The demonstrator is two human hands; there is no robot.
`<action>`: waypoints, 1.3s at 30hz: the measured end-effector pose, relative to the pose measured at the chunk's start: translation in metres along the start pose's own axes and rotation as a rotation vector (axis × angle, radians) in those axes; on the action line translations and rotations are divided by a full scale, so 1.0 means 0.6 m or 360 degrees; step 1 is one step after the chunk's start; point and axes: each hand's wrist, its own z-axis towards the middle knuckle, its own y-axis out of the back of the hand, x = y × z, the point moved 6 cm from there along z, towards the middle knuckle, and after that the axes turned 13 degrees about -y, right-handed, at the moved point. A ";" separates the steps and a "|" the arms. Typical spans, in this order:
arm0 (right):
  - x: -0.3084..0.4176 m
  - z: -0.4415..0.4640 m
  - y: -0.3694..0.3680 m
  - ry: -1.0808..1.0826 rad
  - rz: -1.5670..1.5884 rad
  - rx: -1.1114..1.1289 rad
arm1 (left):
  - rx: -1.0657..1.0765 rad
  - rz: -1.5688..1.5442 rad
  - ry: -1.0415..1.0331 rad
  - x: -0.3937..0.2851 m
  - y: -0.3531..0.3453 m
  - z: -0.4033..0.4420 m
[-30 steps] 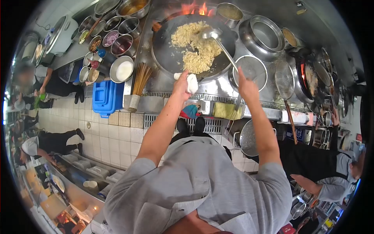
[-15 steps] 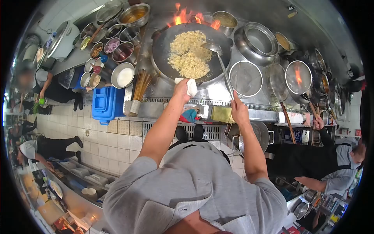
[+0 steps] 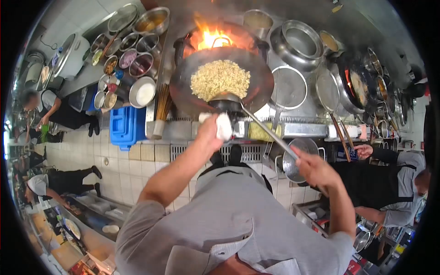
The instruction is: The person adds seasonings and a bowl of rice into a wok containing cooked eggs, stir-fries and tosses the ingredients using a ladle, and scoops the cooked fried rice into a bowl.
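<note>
My left hand (image 3: 208,133) is closed around a folded white cloth (image 3: 224,127) at the near edge of the wok (image 3: 259,89). What the cloth covers there is hidden. In the wok lies a heap of pale yellow fried rice (image 3: 222,78). My right hand (image 3: 316,170) grips the long metal handle of a ladle (image 3: 270,133). The ladle's bowl rests at the near side of the rice, its dark underside towards me. The wok sits pulled back and tilted, and the burner flames (image 3: 213,39) show behind it.
Bowls of ingredients, among them a bowl of white contents (image 3: 145,91), stand left beside a bamboo brush (image 3: 162,110) and blue bin (image 3: 126,128). A round strainer (image 3: 288,89) and steel pots (image 3: 300,43) are right. A co-worker (image 3: 385,183) stands at right; others work at left.
The wok has come towards me off the burner, baring larger flames. The rice has gathered into one heap. My right hand has moved back and right, drawing the ladle to the wok's near side.
</note>
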 end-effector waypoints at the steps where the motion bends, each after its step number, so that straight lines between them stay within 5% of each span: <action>1: 0.008 0.005 0.003 0.0033 -0.0102 -0.0002 | 0.0056 0.0037 0.0019 0.016 0.027 0.041; 5: 0.032 0.254 -0.010 0.0963 -0.0480 -0.0700 | 0.0179 0.0042 -0.0167 0.062 0.082 0.173; 10: 0.052 0.291 -0.085 0.0829 -0.0331 -0.0994 | -0.0064 0.0105 -0.0153 0.165 0.270 0.056; 12: 0.027 0.225 -0.092 0.0864 -0.0209 -0.0817 | -0.0006 -0.0008 -0.0167 0.125 0.193 -0.041; 18: 0.033 0.137 -0.054 0.0754 -0.0418 -0.0615 | 0.0142 -0.0052 -0.0096 0.048 0.040 0.139; 21: 0.079 0.265 -0.075 0.0557 -0.0488 -0.0797 | 0.0288 0.0013 -0.0271 0.089 0.115 0.186; 24: 0.082 0.261 -0.078 0.0675 -0.0215 -0.0868 | 0.0068 0.0140 -0.0153 0.152 0.213 0.085; 26: 0.044 0.198 -0.035 0.0855 -0.0153 -0.0848 | -0.0041 0.0037 -0.0222 0.104 0.159 -0.022; 27: 0.049 0.122 0.000 0.0592 -0.0234 -0.0810 | 0.0083 -0.0039 -0.0149 0.101 0.155 0.005; 29: 0.030 0.063 0.069 0.0813 -0.0682 -0.1113 | 0.0270 0.0036 -0.0021 0.065 0.090 0.065; 34: 0.024 0.072 0.187 0.0652 -0.1504 -0.1294 | 0.0142 -0.0049 -0.0151 0.035 0.056 0.267; 38: 0.002 0.180 0.122 0.0956 -0.1217 -0.0980 | 0.0208 -0.0150 -0.0154 0.042 0.068 0.302; 39: 0.023 0.205 0.068 0.0685 -0.1358 -0.0935 | 0.0233 -0.0096 -0.0140 0.038 0.067 0.300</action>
